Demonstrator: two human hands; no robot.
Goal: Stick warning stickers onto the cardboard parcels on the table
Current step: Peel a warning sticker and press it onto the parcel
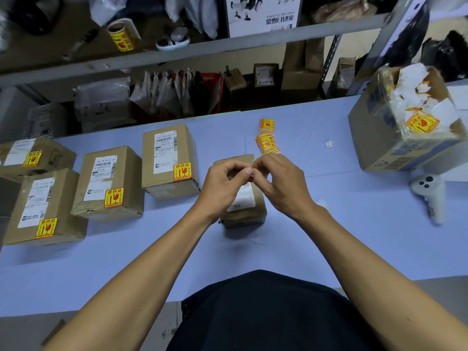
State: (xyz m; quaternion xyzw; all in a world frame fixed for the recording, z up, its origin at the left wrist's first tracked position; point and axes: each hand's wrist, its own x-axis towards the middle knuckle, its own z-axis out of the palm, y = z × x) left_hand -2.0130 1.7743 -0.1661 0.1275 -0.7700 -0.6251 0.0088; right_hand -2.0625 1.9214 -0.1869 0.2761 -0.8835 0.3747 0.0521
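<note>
Yellow warning stickers (182,171) reading "易碎品" mark the cardboard parcels (169,160), while a shelf poster (263,15) shows upside-down "条码扫描器".

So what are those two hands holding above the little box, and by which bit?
It cannot be told. The left hand and right hand meet fingertip to fingertip over the small cardboard parcel, as if pinching something tiny, but nothing shows between them.

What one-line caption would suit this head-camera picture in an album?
Both hands, left and right, meet fingertip to fingertip above a small parcel, stickers behind, four labelled parcels at left.
</note>
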